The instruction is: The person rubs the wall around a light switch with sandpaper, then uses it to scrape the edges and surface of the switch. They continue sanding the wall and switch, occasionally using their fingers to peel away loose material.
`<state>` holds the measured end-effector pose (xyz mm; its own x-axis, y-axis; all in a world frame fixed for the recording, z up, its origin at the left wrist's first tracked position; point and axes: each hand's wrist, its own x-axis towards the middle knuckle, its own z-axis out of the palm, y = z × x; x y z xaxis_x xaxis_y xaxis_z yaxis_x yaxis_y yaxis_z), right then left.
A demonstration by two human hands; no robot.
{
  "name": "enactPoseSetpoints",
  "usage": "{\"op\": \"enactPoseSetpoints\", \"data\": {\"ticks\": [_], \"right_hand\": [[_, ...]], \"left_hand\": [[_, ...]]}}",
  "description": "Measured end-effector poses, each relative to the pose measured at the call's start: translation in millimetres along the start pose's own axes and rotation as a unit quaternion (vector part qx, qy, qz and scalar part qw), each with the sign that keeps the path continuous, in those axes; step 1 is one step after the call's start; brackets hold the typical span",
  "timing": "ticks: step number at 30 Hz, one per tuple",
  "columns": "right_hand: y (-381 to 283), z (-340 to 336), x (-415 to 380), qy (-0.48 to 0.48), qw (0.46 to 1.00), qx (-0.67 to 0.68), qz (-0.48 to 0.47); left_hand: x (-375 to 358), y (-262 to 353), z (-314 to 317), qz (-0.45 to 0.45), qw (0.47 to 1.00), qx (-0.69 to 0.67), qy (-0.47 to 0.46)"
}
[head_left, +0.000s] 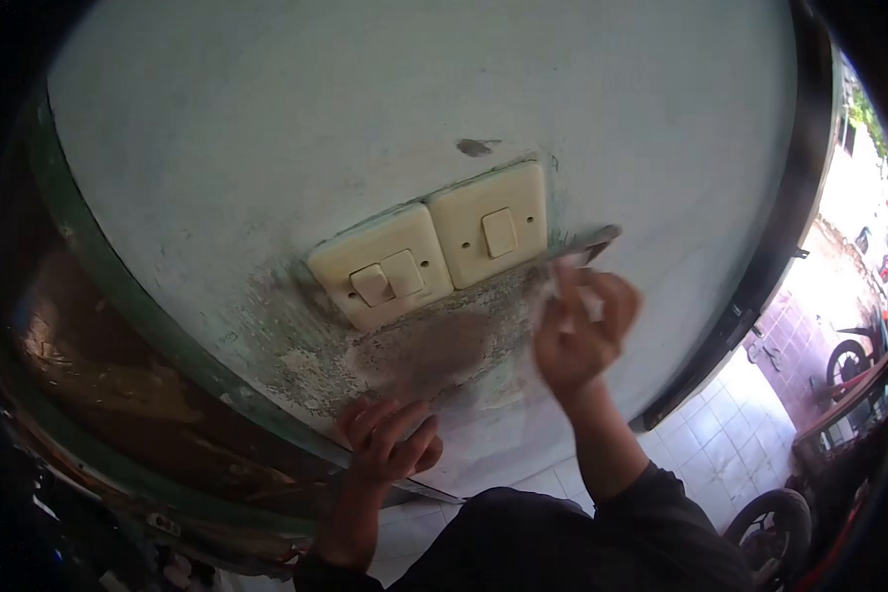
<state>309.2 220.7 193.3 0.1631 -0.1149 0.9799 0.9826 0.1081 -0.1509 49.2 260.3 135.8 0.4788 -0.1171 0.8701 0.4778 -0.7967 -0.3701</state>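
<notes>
Two cream switch plates sit side by side on a pale wall [266, 118]. The left plate [385, 266] has two rockers, the right plate [488, 222] one. Below them the paint is rough and worn around a brownish patch [419, 345]. My right hand [587, 326], slightly blurred, is closed around a thin tool [602, 240] just right of the right plate, with the tool's tip close to the wall. My left hand [390, 434] is at the wall's lower part below the left plate, its fingers curled; whether it holds anything is hidden.
A dark door frame [750, 286] stands at the right, with a tiled floor [710, 424] and a wheel [772, 533] beyond. At the left is a green frame edge [118, 286] beside brown panelling [89, 345]. A dark smudge [476, 147] marks the wall above.
</notes>
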Motion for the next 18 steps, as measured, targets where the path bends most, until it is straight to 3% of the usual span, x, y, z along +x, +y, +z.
{"op": "enactPoseSetpoints", "data": {"ticks": [3,5,7,10,12,13,14,16,18], "right_hand": [[-20.5,15.4,-1.6,-0.024,0.993,0.109,-0.047],[-10.3,13.3,5.9,-0.012,0.994,0.111,-0.022],[-4.1,14.3,13.1,-0.005,0.994,0.111,-0.001],[-15.9,21.6,14.4,0.039,0.981,0.19,-0.002],[-12.1,18.3,18.6,0.036,0.976,0.212,0.042],[-8.6,17.5,22.9,0.035,0.969,0.231,0.081],[-5.7,15.3,27.4,0.04,0.968,0.231,0.086],[-5.8,4.2,29.9,-0.044,0.955,0.243,0.167],[-9.7,1.1,33.7,-0.053,0.941,0.268,0.197]], "left_hand": [[93.8,-26.5,-22.6,0.156,0.983,0.1,0.015],[163.8,-42.1,-36.5,0.161,0.98,0.115,0.001],[230.7,-47.1,-37.4,0.116,0.993,0.032,0.005],[294.3,-67.1,1.4,0.151,0.987,0.012,-0.043],[316.7,-85.5,42.1,0.343,0.931,0.127,0.02],[318.8,-85.5,45.8,0.347,0.929,0.129,0.02],[319.3,-85.3,47.7,0.368,0.922,0.114,-0.016],[319.9,-64.1,31.8,0.392,0.913,0.087,-0.066],[326.0,-36.5,0.0,0.271,0.894,0.188,-0.303]]}}
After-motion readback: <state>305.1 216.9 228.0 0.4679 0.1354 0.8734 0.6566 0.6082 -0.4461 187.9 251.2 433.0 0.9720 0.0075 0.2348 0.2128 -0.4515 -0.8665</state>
